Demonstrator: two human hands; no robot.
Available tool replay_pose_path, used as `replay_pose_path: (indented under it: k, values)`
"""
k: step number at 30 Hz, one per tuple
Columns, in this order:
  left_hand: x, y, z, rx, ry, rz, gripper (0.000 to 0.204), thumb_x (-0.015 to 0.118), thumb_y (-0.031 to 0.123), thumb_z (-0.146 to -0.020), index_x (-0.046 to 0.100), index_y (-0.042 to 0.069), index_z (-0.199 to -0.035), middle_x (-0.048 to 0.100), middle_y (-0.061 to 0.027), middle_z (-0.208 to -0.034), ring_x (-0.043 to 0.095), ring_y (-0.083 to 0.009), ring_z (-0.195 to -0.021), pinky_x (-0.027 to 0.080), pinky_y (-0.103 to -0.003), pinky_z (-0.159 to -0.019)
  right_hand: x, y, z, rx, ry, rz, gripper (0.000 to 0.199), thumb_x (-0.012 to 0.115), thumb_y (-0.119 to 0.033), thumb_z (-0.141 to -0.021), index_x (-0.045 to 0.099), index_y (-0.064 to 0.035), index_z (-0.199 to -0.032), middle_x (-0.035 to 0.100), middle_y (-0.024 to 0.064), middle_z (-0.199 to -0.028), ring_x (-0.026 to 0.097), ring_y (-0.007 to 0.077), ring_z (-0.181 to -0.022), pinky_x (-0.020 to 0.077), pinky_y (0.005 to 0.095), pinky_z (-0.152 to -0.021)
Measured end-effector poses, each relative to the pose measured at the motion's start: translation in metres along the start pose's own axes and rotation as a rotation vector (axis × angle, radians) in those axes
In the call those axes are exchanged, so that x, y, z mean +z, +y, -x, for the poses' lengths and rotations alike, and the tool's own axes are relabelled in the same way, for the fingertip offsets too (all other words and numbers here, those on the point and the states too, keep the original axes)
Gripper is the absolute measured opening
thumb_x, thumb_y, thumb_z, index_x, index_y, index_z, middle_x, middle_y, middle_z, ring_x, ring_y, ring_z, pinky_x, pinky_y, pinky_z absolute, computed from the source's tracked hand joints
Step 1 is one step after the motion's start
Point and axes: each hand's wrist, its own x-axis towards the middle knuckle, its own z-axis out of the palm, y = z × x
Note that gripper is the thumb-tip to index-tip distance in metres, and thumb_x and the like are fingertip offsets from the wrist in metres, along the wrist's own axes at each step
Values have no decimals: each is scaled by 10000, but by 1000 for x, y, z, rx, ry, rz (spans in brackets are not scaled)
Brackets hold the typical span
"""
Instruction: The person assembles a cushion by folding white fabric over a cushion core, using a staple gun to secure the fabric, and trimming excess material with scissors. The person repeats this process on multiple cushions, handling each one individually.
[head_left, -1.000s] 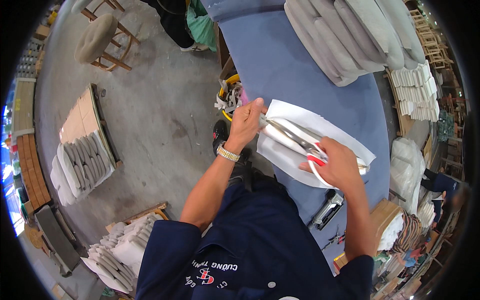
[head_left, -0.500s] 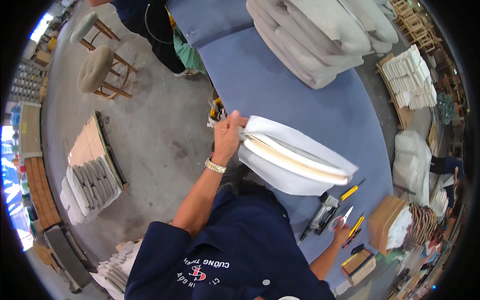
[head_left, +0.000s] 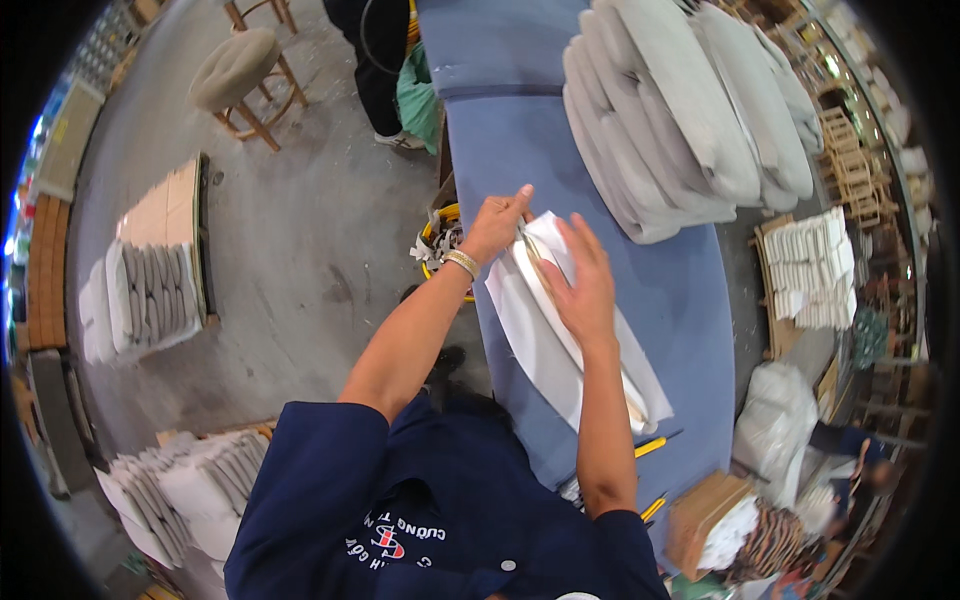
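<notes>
A long white fabric-wrapped padded piece [head_left: 530, 325], with a pale wood-coloured strip along its middle, lies slanted over the blue padded table. Its far end is in the closed fingers of my left hand [head_left: 495, 226]. My right hand [head_left: 585, 280] is laid over the same piece near that end, fingers stretched out and apart, touching the fabric. Below the near end is a yellow-handled tool [head_left: 650, 446]. Another yellow tool [head_left: 654, 508] shows beside my right sleeve. My right arm and body hide much of the table's near part.
Grey cushions [head_left: 660, 130] are piled at the table's far right. A cardboard box [head_left: 700, 520] stands at the near right. On the left floor are a round stool [head_left: 235, 70] and a pallet of cushions [head_left: 150, 290]. A person's legs [head_left: 378, 80] are beyond the table's left edge.
My right hand has left the scissors by the tools and come up onto the white piece. The piece now points more toward me. The view has shifted, so surroundings sit differently.
</notes>
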Motion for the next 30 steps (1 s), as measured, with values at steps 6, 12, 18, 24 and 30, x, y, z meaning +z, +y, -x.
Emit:
replay_pose_path:
  k: [6, 12, 18, 24, 30]
  values:
    - [3, -9, 3, 39, 82, 49, 578, 548, 546, -1070, 702, 45, -827, 595, 27, -723, 510, -66, -647, 429, -258, -583, 32, 27, -38, -67, -277, -119, 295, 755, -164, -931, 757, -75, -1212, 746, 95, -1180, 726, 260, -1022, 553, 364, -868]
    - [5, -2, 7, 18, 88, 113, 522, 579, 464, -1070, 690, 35, -794, 606, 13, -718, 528, -67, -649, 438, -268, -591, 32, 37, -48, 68, -279, -197, 232, 778, -162, -928, 781, -54, -1133, 780, 95, -975, 724, 202, -835, 539, 321, -748]
    - [0, -8, 12, 89, 108, 87, 492, 591, 391, -1078, 670, 1, -790, 687, -37, -791, 596, -96, -764, 489, -281, -725, 49, 29, -48, 52, -238, -69, 169, 754, -224, -946, 722, -67, -1001, 757, 146, -886, 729, 345, -774, 553, 422, -669]
    - [-6, -17, 15, 86, 145, 67, 493, 580, 384, -1083, 662, -5, -791, 683, -40, -792, 584, -106, -767, 488, -288, -748, 63, 34, -49, 65, -216, -75, 190, 742, -245, -952, 654, -80, -919, 719, 143, -763, 691, 374, -654, 504, 463, -577]
    - [-8, -20, 18, 74, 145, 95, 515, 583, 400, -1084, 642, 8, -756, 684, -52, -789, 586, -109, -757, 486, -291, -740, 63, 33, -48, 49, -247, -123, 178, 756, -224, -921, 652, -79, -917, 709, 134, -751, 685, 373, -661, 494, 472, -585]
